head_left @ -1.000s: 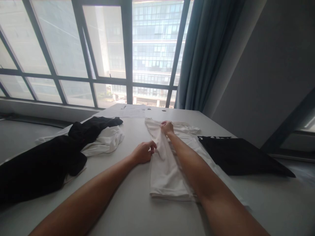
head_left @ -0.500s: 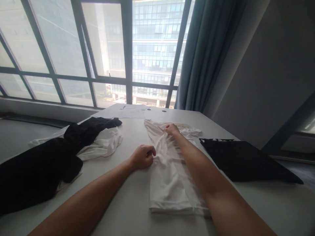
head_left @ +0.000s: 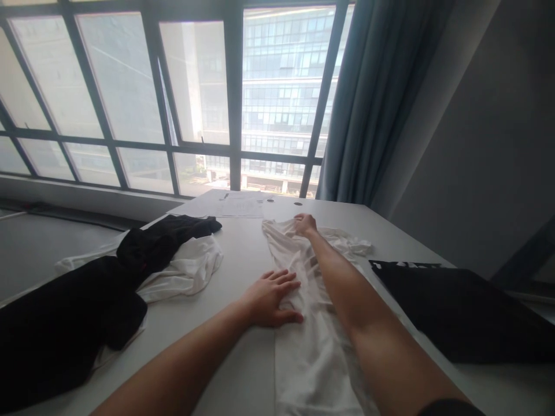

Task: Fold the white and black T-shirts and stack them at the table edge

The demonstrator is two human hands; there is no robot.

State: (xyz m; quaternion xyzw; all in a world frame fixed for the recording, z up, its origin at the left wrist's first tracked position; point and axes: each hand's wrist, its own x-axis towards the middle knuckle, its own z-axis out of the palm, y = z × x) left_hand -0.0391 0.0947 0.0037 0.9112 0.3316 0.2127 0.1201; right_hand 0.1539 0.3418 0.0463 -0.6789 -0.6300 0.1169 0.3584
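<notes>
A white garment (head_left: 310, 341) lies folded lengthwise down the middle of the white table (head_left: 243, 254). My left hand (head_left: 272, 297) rests flat on its left edge, fingers spread, holding nothing. My right hand (head_left: 304, 223) reaches to the garment's far end and presses on the cloth there; its fingers are partly hidden, so a pinch cannot be made out. My right forearm lies along the garment and hides part of it.
A heap of black and white clothes (head_left: 130, 268) covers the table's left side. A flat black garment (head_left: 455, 306) lies on the right. Papers (head_left: 240, 205) sit at the far edge before the window (head_left: 195, 98). A blue curtain (head_left: 368, 98) hangs at right.
My left hand has opened from a closed grip on the garment's edge to a flat palm on it. My right hand has slid farther toward the far end. The view has shifted closer.
</notes>
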